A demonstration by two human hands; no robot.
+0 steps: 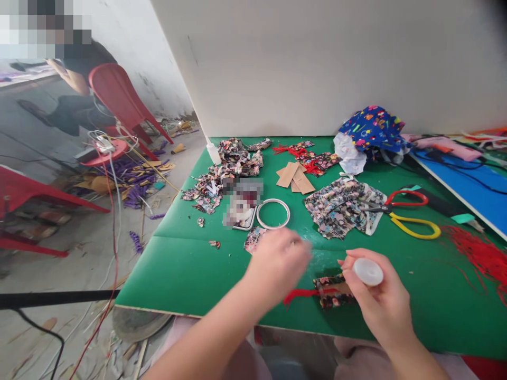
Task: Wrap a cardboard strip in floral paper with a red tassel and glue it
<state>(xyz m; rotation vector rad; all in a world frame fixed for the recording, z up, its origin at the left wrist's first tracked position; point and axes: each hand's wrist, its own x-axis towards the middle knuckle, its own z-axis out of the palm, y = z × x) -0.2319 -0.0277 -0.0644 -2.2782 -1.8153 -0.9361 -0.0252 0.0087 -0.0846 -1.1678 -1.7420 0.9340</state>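
My right hand (382, 290) is closed around a small white plastic bottle (368, 272), its round end facing me. Just under that hand lies a flat floral fabric piece (322, 301) with brown card on it and a red tassel (295, 296) at its left end; the hand covers its right part. To the left, my left hand (279, 258) is raised over the table with curled fingers, blurred by motion. Whatever it may pinch cannot be made out. A small floral scrap (253, 240) lies partly behind it.
On the green table (178, 274) are a tape roll (258, 214), a phone (243, 211), brown cards (295, 178), floral cloth (332, 206), scissors (414, 211), red threads (479, 253) and another white bottle (213, 152). A person sits on a red chair (114, 87) at left.
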